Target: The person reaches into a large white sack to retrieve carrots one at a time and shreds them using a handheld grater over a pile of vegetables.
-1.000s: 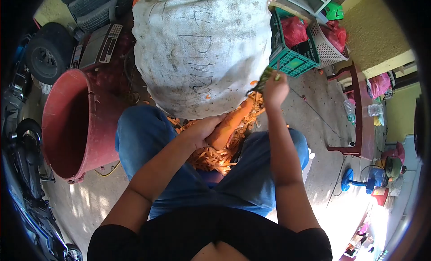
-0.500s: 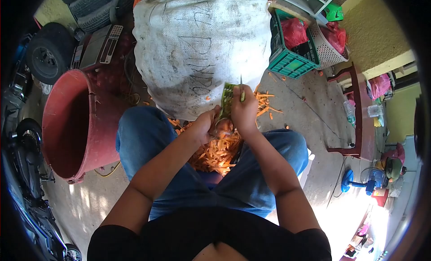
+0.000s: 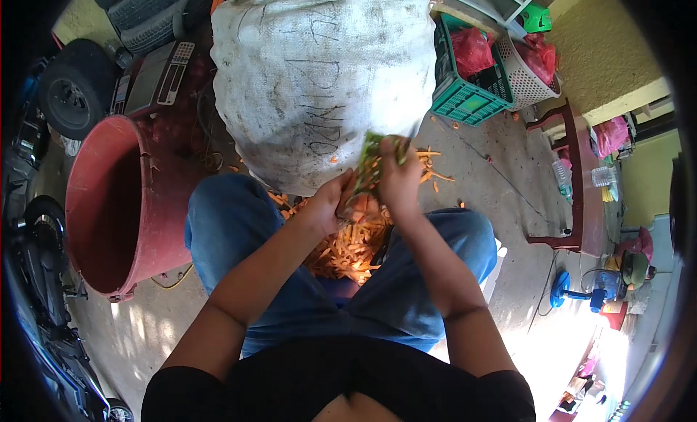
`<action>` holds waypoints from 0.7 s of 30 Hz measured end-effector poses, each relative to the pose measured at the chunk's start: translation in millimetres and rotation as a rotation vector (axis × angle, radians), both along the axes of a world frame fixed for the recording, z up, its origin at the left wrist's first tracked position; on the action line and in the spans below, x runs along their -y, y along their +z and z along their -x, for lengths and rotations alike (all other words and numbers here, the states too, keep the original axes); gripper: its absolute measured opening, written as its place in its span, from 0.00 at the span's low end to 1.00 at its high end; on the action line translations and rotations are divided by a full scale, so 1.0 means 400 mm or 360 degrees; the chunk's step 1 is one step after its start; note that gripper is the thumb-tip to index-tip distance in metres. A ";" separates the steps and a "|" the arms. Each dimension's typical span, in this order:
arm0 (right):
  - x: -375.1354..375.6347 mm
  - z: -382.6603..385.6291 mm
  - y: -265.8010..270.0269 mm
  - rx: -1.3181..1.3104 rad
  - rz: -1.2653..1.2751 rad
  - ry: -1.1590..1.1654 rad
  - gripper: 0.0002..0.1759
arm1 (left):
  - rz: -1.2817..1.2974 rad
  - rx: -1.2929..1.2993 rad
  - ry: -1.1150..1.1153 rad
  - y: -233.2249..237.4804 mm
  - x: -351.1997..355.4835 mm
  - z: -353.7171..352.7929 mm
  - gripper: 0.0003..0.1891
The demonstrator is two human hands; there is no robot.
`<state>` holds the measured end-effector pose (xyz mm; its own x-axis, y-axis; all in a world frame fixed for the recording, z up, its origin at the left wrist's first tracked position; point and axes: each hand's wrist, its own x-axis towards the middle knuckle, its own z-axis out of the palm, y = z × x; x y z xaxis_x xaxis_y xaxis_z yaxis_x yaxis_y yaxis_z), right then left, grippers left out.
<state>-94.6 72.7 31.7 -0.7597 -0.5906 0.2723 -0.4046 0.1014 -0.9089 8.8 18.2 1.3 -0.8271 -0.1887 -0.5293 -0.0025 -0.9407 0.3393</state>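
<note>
My left hand (image 3: 330, 204) is closed around the lower end of a flat green strip (image 3: 369, 155) marked with spots. My right hand (image 3: 398, 179), blurred by motion, is closed at the strip's right side around a slim green-handled tool (image 3: 402, 155); its pointed tip does not show clearly now. Under both hands, between my knees, lies a heap of orange finger-like pieces (image 3: 347, 251). A reddish-orange lump (image 3: 362, 207) shows just below the strip, and I cannot make out what it is.
A big white sack (image 3: 319, 81) with writing stands right in front. At left are a red tub (image 3: 105, 204) and a tyre (image 3: 69, 92). A green crate (image 3: 472, 99), a white basket (image 3: 524, 77) and a reddish wooden piece of furniture (image 3: 579, 182) stand to the right.
My right hand has shifted slightly and turned, and is blurred now. The tool's thin pointed tip, visible above the hand before, is no longer distinct. My left hand stays nearly in place.
</note>
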 end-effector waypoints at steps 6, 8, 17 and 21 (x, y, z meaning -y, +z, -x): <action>0.017 0.049 -0.067 -0.0172 0.0016 -0.0227 0.12 | 0.0057 -0.0100 -0.0205 0.000 0.005 -0.016 0.19; 0.010 0.166 -0.055 -0.0305 -0.0177 -0.0623 0.13 | 0.0090 -0.0053 -0.0207 0.025 -0.027 -0.013 0.19; -0.020 0.155 -0.024 0.0339 0.0211 -0.0476 0.12 | -0.0052 -0.0204 -0.0240 -0.034 0.002 -0.015 0.19; -0.010 -0.019 0.006 0.0134 0.0043 -0.0021 0.11 | -0.0279 -0.0045 -0.0017 -0.023 -0.005 -0.003 0.17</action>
